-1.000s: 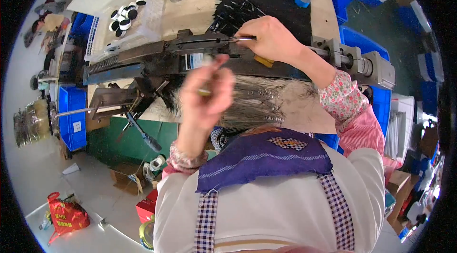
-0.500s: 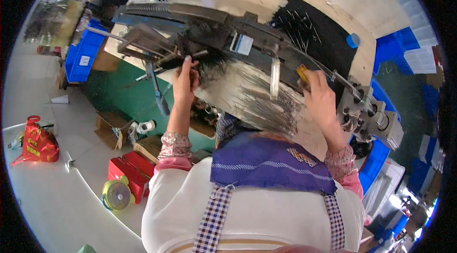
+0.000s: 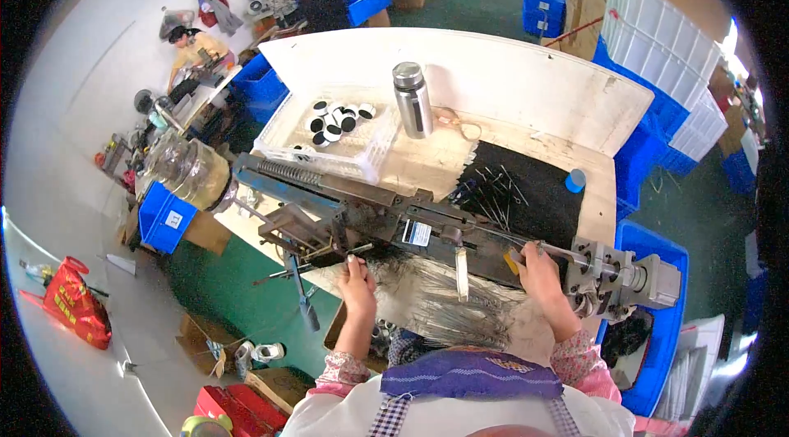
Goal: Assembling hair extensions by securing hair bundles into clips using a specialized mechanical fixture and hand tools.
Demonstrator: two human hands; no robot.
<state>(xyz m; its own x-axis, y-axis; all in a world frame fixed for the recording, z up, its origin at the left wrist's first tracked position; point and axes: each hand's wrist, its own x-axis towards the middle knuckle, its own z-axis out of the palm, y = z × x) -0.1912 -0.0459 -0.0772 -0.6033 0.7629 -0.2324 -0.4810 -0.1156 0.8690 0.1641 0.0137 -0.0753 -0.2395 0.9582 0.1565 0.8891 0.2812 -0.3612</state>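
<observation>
My left hand [image 3: 357,289] is closed at the near edge of a long metal bench machine [image 3: 370,205], thumb up and fingers curled. What it pinches, if anything, I cannot make out. Dark loose bristles [image 3: 380,251] lie just beside it. Over at the machine's right part, my right hand [image 3: 544,277] grips a small yellow piece, perhaps a handle [image 3: 513,263], most of it hidden by the fingers. Between my hands, many thin metal wires [image 3: 460,314] lie spread on the table. A pale upright strip [image 3: 462,274] stands on the machine above them.
Behind the machine are a white basket [image 3: 362,164] of black-and-white round parts, a steel flask [image 3: 412,101] and a black mat [image 3: 546,211] with wire rods. A motor-like block [image 3: 653,279] sits at right above a blue bin [image 3: 675,338]. A lever [image 3: 304,305] hangs at left.
The view has tilted up, bringing the room and other people into sight. My left hand stays by the bristles and my right still holds the yellow piece.
</observation>
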